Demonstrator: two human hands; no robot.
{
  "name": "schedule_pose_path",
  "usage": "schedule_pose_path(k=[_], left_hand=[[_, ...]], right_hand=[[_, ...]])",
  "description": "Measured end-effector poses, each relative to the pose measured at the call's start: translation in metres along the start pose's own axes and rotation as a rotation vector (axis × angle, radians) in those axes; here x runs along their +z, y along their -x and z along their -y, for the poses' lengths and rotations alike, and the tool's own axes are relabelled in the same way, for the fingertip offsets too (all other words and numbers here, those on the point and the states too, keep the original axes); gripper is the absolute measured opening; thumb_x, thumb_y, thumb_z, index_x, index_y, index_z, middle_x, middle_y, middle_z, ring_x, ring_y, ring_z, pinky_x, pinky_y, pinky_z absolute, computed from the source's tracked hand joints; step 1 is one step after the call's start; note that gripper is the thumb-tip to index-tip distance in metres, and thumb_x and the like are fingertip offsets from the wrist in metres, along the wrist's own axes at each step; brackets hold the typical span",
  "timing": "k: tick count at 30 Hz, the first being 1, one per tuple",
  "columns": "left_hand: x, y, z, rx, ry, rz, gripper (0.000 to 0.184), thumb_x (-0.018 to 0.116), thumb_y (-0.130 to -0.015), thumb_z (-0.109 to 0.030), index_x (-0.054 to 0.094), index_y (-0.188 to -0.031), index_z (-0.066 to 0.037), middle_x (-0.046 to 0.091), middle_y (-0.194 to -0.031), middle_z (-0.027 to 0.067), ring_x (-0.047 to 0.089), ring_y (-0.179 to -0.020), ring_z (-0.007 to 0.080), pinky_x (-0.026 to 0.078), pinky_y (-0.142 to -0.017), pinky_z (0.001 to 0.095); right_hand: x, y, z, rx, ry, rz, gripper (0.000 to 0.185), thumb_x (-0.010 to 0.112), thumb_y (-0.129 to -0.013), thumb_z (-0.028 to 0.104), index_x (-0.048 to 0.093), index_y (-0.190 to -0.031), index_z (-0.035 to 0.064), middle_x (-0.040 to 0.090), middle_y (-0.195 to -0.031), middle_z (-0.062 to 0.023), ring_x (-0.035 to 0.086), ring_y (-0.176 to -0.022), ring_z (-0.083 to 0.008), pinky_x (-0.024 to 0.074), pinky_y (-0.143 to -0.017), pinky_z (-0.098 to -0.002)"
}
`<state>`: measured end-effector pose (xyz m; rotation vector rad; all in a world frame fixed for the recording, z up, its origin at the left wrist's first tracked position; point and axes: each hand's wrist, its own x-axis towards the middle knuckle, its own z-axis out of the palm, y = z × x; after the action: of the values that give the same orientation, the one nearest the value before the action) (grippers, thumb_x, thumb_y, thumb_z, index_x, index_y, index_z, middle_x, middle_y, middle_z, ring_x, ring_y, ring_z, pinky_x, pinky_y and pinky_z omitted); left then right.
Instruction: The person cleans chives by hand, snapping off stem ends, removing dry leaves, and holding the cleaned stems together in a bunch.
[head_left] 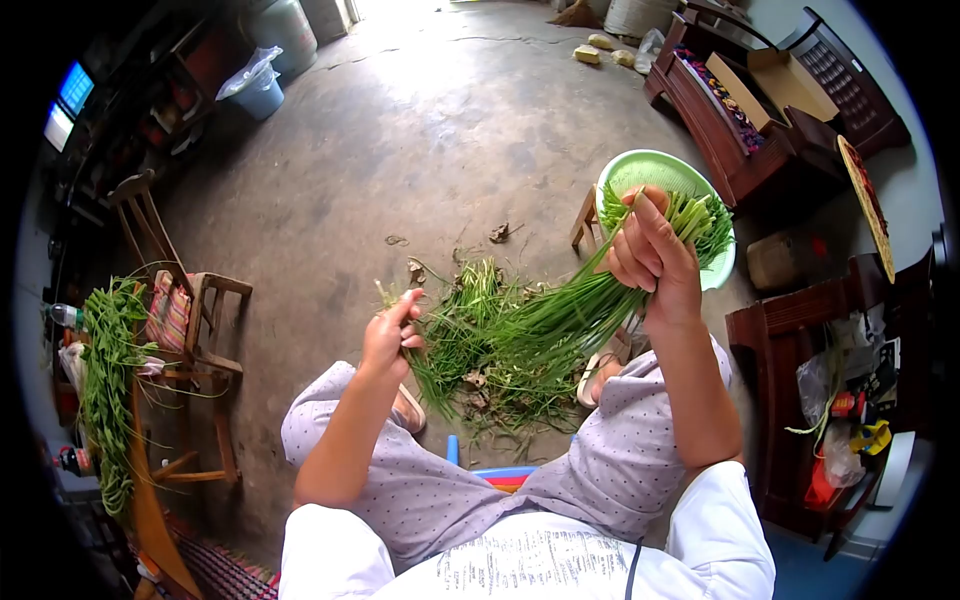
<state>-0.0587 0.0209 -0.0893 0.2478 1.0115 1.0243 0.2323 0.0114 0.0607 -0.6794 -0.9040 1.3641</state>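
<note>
Fingers of right hand closed round green stalk bunch, bunch held up overlapping left rim of green basket, left hand fingers curled, cannot tell if gripping pale stalk ends, loose greens heaped on floor.

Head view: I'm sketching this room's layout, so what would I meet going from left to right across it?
Leafy stems → blue bucket → left hand → greens piled on the floor → right hand → brownish container.
</note>
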Motion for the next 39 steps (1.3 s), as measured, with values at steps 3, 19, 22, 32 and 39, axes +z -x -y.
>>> schedule_pose_path(k=[3, 19, 22, 32, 39], left_hand=[[0.006, 0.004, -0.006, 0.093, 0.071, 0.013, 0.019, 0.056, -0.089, -0.019, 0.056, -0.103, -0.006, 0.053, -0.071, -0.0030, 0.032, -0.045, 0.0011, 0.026, -0.036, 0.0160], [0.098, 0.068, -0.005, 0.185, -0.413, 0.383, 0.015, 0.063, -0.085, -0.017, 0.062, -0.093, -0.005, 0.063, -0.080, 0.0034, 0.039, -0.049, -0.0026, 0.025, -0.039, 0.0147], [0.097, 0.068, -0.005, 0.270, -0.438, 0.376, 0.012, 0.063, -0.085, -0.016, 0.063, -0.088, -0.005, 0.063, -0.076, 0.0032, 0.038, -0.047, -0.0025, 0.023, -0.038, 0.0152], [0.092, 0.069, -0.007, 0.256, -0.483, 0.405, 0.008, 0.062, -0.085, -0.014, 0.063, -0.085, -0.005, 0.064, -0.076, 0.0026, 0.035, -0.046, -0.0025, 0.022, -0.038, 0.0155], [0.091, 0.070, -0.011, 0.140, -0.402, 0.418, 0.008, 0.062, -0.084, -0.014, 0.061, -0.085, -0.007, 0.064, -0.078, 0.0035, 0.034, -0.045, -0.0022, 0.024, -0.038, 0.0148]], right_hand=[[-0.002, 0.000, -0.008, 0.017, 0.055, -0.042, 0.016, 0.059, -0.088, 0.018, 0.057, -0.096, 0.0047, 0.035, -0.051, 0.0079, 0.029, -0.038, -0.0026, 0.0218, -0.035, -0.0193], [0.033, 0.009, -0.044, 0.224, 0.373, -0.029, 0.014, 0.062, -0.086, 0.017, 0.056, -0.088, 0.0044, 0.042, -0.058, 0.0074, 0.034, -0.043, 0.0005, 0.0225, -0.036, -0.0170], [0.034, 0.008, -0.036, 0.138, 0.579, 0.154, 0.023, 0.067, -0.083, 0.018, 0.064, -0.095, -0.0009, 0.058, -0.066, 0.0034, 0.051, -0.061, -0.0033, 0.0413, -0.053, -0.0205], [0.022, 0.004, -0.029, 0.055, 0.714, 0.118, 0.014, 0.067, -0.082, 0.015, 0.065, -0.081, 0.0010, 0.054, -0.061, 0.0042, 0.046, -0.055, -0.0020, 0.0358, -0.047, -0.0193], [0.011, 0.000, -0.015, 0.062, 0.468, -0.121, 0.009, 0.060, -0.086, 0.012, 0.060, -0.086, 0.0033, 0.048, -0.055, 0.0052, 0.031, -0.041, 0.0006, 0.0215, -0.036, -0.0163]])
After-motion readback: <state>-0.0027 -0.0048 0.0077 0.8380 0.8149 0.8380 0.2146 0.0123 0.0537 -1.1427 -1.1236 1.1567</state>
